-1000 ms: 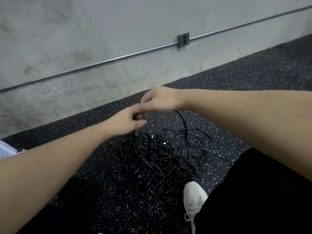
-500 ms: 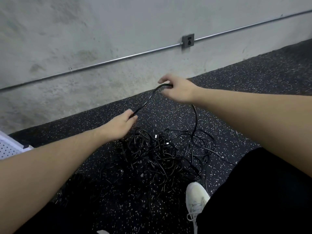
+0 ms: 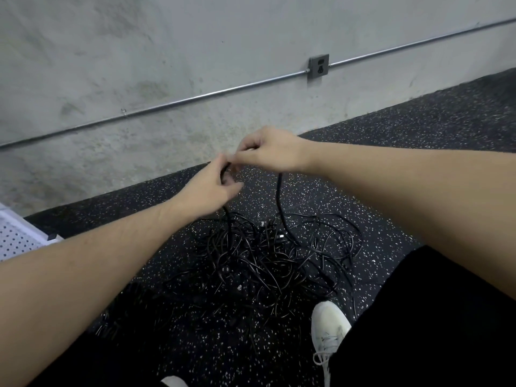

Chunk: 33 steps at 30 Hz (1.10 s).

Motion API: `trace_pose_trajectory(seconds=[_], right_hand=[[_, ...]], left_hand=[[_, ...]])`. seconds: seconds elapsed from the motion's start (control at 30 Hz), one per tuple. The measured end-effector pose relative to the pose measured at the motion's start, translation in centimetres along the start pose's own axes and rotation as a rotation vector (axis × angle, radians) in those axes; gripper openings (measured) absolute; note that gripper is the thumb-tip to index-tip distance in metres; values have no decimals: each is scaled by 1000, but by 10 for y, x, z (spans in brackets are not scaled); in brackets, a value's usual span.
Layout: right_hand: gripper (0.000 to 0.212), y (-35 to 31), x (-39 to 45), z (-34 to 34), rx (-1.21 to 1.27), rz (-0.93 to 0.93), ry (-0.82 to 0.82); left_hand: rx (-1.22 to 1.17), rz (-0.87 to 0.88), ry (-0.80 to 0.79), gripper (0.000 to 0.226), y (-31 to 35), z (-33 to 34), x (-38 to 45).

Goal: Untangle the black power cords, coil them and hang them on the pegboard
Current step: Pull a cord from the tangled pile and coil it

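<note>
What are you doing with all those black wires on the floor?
A person is sorting out a tangled pile of black power cords on the speckled floor. Both hands are lifted above the pile: the left hand and the right hand each hold a stretch of one cord. The pile is still tangled; nothing is coiled yet.

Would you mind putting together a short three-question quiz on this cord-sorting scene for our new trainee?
1. True or false: both the left hand and the right hand hold a black cord raised above the tangled pile.
2. Where does the pegboard show? A) on the wall B) at the left edge, low down C) under the white shoe
3. Fill in: the wall outlet sits on a metal ______ that runs along the wall.

Key: 1 true; 2 B; 3 conduit.
</note>
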State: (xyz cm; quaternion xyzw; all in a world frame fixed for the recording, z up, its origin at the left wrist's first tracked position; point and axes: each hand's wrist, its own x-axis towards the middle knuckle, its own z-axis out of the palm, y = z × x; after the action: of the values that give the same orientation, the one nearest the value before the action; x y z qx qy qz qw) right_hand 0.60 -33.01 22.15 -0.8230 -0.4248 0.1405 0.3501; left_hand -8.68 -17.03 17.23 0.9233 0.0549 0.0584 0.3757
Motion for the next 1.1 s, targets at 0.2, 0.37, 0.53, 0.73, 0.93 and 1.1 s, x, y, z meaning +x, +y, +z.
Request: trace_pose_trajectory(seconds=[0.2,0.37,0.53,0.73,0.93,1.1], right_hand=[[26,11,-5,-13,308,41,138],[22,27,-3,-16,325,144,255],[59,24,0,-6,-211,71,175],[51,-11,10,19,-288,-38,-188],[35,-19,19,26,-366,-77,-234],[45,-19,11,16,24,-127,-90]], left_hand=[[17,-171,-185,10,-30,-2,-10],[67,-176,-147,33,-38,-6,-15],[129,-55,63,22,-23,-14,-14],[71,-28,16,34,-14,-20,-10],[130,-40,-33,20,-25,-22,-20],[99,-182,-148,9,-55,-23,-34]])
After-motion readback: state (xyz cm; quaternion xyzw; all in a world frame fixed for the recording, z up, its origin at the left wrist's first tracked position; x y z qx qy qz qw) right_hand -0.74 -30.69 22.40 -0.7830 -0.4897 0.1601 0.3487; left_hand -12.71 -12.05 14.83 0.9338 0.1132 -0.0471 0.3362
